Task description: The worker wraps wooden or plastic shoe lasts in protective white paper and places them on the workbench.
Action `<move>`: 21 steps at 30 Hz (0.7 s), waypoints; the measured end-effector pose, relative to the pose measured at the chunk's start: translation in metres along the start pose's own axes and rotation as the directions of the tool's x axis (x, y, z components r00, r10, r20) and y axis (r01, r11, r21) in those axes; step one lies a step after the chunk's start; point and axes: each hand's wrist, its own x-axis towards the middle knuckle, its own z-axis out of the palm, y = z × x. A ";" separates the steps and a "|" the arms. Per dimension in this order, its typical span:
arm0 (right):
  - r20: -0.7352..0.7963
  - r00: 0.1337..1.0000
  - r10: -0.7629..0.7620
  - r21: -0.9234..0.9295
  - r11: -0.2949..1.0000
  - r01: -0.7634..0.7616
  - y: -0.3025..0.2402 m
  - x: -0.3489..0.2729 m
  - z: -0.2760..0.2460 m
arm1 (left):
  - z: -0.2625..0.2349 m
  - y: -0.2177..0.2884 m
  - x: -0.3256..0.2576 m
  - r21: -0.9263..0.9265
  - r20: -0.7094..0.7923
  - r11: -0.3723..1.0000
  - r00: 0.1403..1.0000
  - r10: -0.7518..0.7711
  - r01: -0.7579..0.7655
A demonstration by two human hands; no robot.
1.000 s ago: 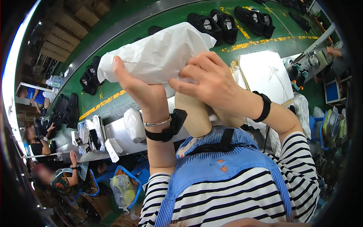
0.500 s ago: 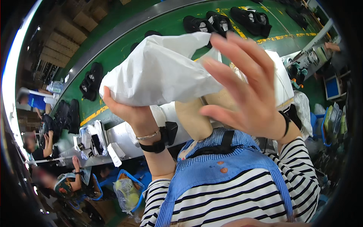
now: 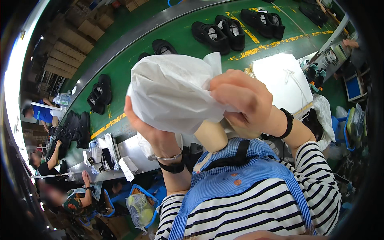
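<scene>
A crumpled, thin white paper sheet (image 3: 172,92), which looks like tissue paper, is held up in front of me. My left hand (image 3: 149,134) grips its lower left side; its thumb shows along the edge, and the other fingers are hidden behind the sheet. On the opposite side, my right hand (image 3: 245,102) has its fingers closed on a gathered part of the paper. Whether anything is wrapped inside cannot be seen. Below the sheet, a smooth beige rounded shape (image 3: 212,136) shows in part; its kind is unclear.
Pairs of black shoes (image 3: 218,34) stand along the green conveyor belt (image 3: 120,86) with yellow lines. A white stack of sheets (image 3: 280,82) lies to the right. At lower left are small white boxes (image 3: 127,168) and a blue basket (image 3: 150,196). Other people (image 3: 80,192) work at far left.
My right hand, open and apart from the paper before, has come down and closed on it. The paper has shifted right and is more bunched up.
</scene>
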 end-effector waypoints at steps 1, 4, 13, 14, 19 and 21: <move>0.001 1.000 -0.001 0.002 1.000 0.001 -0.001 0.001 0.001 | -0.013 -0.002 0.009 -0.001 -0.002 1.000 1.000 0.002 -0.002; -0.054 0.999 0.006 -0.001 1.000 -0.006 -0.001 0.006 0.002 | -0.045 -0.006 0.030 -0.319 0.736 0.758 0.653 -0.179 0.568; -0.038 0.856 0.515 0.156 0.850 -0.504 -0.010 -0.004 0.013 | -0.017 -0.008 0.018 -0.107 0.308 0.992 0.946 0.098 -0.068; -0.039 0.855 0.517 0.155 0.849 -0.506 -0.009 -0.002 0.008 | -0.019 -0.006 0.019 -0.059 0.328 0.988 0.932 0.151 -0.139; 0.567 0.475 0.673 0.782 -0.259 -0.568 -0.005 -0.001 -0.002 | -0.012 -0.010 0.021 -0.017 0.365 0.943 0.876 0.314 -0.332; 0.551 0.473 0.687 0.820 -0.340 -0.460 -0.009 -0.004 0.003 | -0.016 -0.014 0.033 -0.114 0.578 0.983 0.795 0.185 -0.146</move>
